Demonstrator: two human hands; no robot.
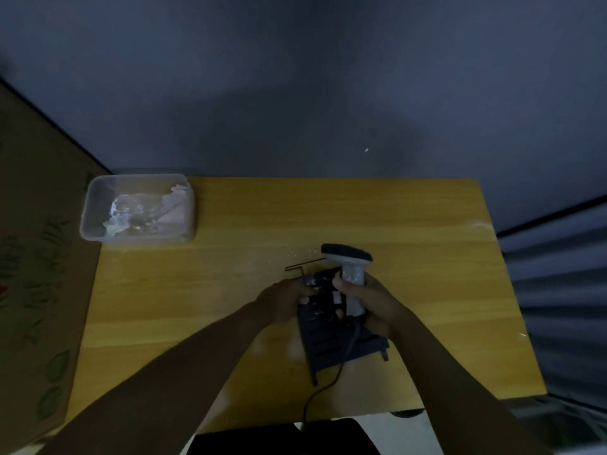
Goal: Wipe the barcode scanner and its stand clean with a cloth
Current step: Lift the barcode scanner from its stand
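Against a dim grey wall, a yellow wooden tabletop (pixel 197 290) is carrying the work. The right hand (pixel 371 307) is wrapping its grip around the pale handle of the barcode scanner (pixel 351 270), whose dark head is pointing away from the person just beyond that grip. The left hand (pixel 282 300) is clasping the near-left edge of the black slatted stand (pixel 338 346), which is lying flat directly under and between both grips, the scanner's cable (pixel 328 385) trailing off the near edge.

The cloth (pixel 144 211) appears to be sitting crumpled in a clear plastic tub (pixel 92 205), well apart from both grips, far to the left at the tabletop's back corner. Pale specks are showing on the stand and the handle. Judging by this, wiping is not under way here: neither hand is holding the cloth, and both scanner and stand look to be awaiting cleaning.
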